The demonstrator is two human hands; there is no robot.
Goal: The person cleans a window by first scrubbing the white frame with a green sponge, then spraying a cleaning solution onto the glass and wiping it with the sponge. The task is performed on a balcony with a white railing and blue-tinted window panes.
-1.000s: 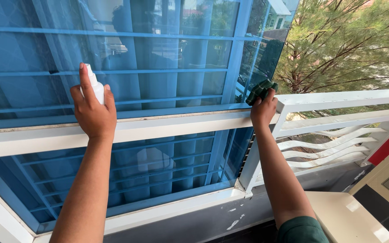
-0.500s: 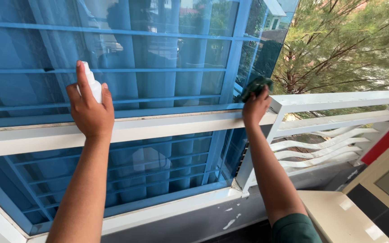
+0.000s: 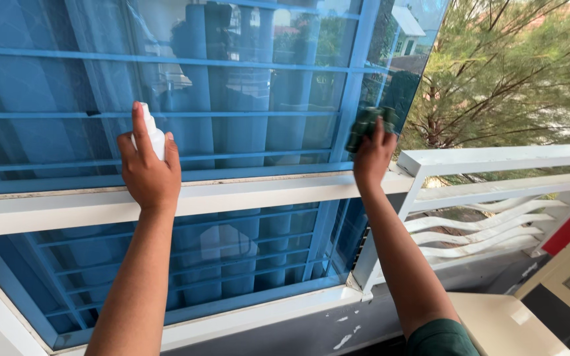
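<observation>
A large blue-tinted window pane [image 3: 245, 99] is seen ahead of both hands, with blue bars and pale curtains showing behind the glass. Just below the hands a white rail [image 3: 265, 191] is stretched across the window, and a white balcony railing [image 3: 496, 161] is joined to it to the right of the right hand. A pine tree [image 3: 516, 72] is seen beyond that railing. The left hand [image 3: 150, 168] is closed around a small white spray bottle [image 3: 153, 135], with its forefinger raised over the top. The right hand [image 3: 372, 155] is clamped on a folded green cloth [image 3: 367, 122], which is pressed against the glass near the pane's right edge.
</observation>
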